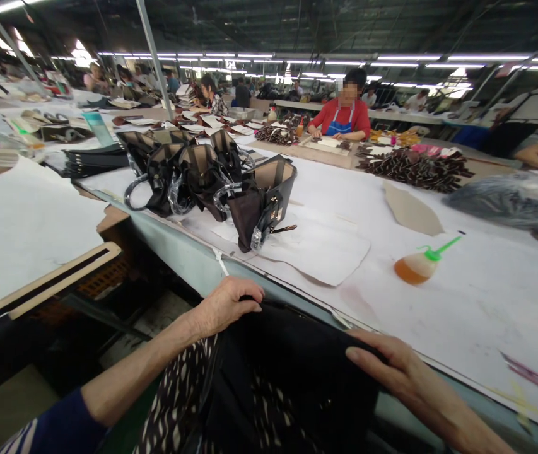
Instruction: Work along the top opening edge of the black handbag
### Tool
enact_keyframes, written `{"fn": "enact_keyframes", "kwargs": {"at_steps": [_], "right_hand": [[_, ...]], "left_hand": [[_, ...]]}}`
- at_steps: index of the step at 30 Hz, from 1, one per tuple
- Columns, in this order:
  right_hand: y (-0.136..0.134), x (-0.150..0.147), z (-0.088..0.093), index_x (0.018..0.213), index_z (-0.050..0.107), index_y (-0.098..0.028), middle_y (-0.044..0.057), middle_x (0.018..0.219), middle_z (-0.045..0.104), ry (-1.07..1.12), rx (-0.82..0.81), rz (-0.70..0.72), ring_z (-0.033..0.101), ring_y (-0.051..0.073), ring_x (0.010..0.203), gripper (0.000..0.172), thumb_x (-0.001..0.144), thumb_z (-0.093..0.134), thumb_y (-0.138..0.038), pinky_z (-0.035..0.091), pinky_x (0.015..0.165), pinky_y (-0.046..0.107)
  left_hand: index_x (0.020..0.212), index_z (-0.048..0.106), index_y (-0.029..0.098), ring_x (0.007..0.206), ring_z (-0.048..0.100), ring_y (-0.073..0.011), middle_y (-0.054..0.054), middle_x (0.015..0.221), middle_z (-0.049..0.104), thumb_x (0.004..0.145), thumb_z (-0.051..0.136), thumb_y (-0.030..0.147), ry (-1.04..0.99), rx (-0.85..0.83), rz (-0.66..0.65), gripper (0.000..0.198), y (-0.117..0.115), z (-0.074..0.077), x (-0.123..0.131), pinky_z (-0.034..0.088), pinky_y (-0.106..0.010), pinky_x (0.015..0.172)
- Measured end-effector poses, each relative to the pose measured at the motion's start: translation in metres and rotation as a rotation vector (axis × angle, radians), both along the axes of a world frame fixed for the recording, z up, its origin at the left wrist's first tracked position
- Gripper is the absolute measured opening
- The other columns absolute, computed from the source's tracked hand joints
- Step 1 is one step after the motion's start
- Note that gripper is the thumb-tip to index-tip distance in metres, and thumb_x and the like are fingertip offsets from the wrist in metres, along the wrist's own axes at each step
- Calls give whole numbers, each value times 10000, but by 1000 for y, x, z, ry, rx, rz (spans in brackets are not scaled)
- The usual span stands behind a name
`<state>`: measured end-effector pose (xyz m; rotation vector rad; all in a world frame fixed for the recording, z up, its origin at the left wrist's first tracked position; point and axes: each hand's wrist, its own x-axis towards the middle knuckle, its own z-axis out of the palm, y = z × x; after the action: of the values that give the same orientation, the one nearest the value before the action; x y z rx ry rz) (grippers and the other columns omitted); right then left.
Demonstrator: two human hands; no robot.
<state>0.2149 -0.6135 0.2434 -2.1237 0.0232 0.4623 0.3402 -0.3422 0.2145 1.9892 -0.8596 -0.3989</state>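
A black piece of fabric [297, 353], perhaps a bag lining, hangs over my lap at the table's near edge. Its upper left corner is pinched between the thumb and fingers of my left hand [228, 306]. On the other side, my right hand [391, 362] grips the upper right edge, thumb in front and fingers behind. Between the two hands the top edge is stretched fairly straight. The lower part of the fabric runs out of view. Beyond it on the table stand several dark handbags [197, 167] with tan insides and plastic-wrapped handles.
A squeeze bottle of orange liquid [415, 268] with a green spout rests on the white tabletop [467, 315]. A pink cutter [536, 375] lies near the right edge. Across the table a person in red [344, 116] works beside piles of dark strips [415, 167].
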Motion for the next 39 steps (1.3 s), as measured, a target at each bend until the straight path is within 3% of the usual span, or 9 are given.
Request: {"fn": "enact_keyframes", "kwargs": {"at_steps": [5, 11, 16, 25, 29, 33, 36, 39], "right_hand": [[-1, -3, -2, 757, 633, -196, -3, 738, 624, -60, -11, -47, 560, 195, 776, 285, 816, 503, -442, 449, 647, 230], [4, -3, 6, 772, 611, -189, 6, 739, 610, -47, -68, -29, 550, 185, 750, 344, 849, 435, -474, 437, 627, 231], [2, -5, 1, 734, 587, -195, 8, 789, 623, -32, -81, -43, 555, 197, 774, 359, 847, 432, -498, 434, 635, 239], [-1, -5, -5, 718, 593, -205, 2, 722, 603, -42, -42, -53, 554, 218, 835, 281, 837, 481, -435, 432, 632, 238], [0, -6, -5, 726, 596, -201, 3, 826, 638, -51, -57, -52, 560, 212, 831, 286, 839, 480, -437, 435, 640, 239], [0, -6, -6, 760, 625, -205, 11, 841, 647, -74, -88, -76, 562, 213, 807, 308, 840, 470, -459, 432, 616, 247], [-2, -7, -5, 824, 654, -219, 11, 742, 631, -92, -112, -80, 559, 209, 744, 304, 840, 468, -459, 431, 596, 255], [-4, -6, 1, 862, 657, -231, 9, 701, 614, -110, -144, -86, 546, 200, 705, 321, 844, 455, -481, 422, 581, 254]], "left_hand": [[631, 592, 147, 740, 561, -120, -11, 851, 638, 738, 581, 139, -58, 80, 1, 108, -5, 5, -2, 392, -201, 703], [571, 530, 151, 655, 512, -125, 18, 687, 598, 679, 550, 127, -18, 251, 178, 112, -18, 8, -4, 363, -214, 630], [537, 476, 159, 554, 435, -108, 49, 515, 458, 657, 543, 142, -12, 300, 247, 138, -24, 6, -2, 303, -212, 542], [546, 470, 157, 545, 436, -105, 51, 518, 455, 671, 567, 177, -18, 299, 212, 160, -24, 3, 3, 294, -213, 530], [552, 457, 161, 536, 420, -104, 53, 512, 442, 678, 566, 170, -30, 327, 202, 168, -24, 3, 4, 290, -213, 522], [668, 521, 172, 596, 465, -125, 41, 596, 514, 679, 546, 149, -94, 307, 126, 36, -24, 4, 5, 334, -215, 556], [936, 591, 204, 808, 544, -158, 8, 859, 627, 691, 482, 102, -98, 241, -5, 287, -25, 6, 7, 393, -229, 730], [1001, 619, 215, 928, 555, -165, 8, 979, 644, 702, 409, 74, 60, 162, -201, 392, -27, 15, 12, 384, -227, 838]]}}
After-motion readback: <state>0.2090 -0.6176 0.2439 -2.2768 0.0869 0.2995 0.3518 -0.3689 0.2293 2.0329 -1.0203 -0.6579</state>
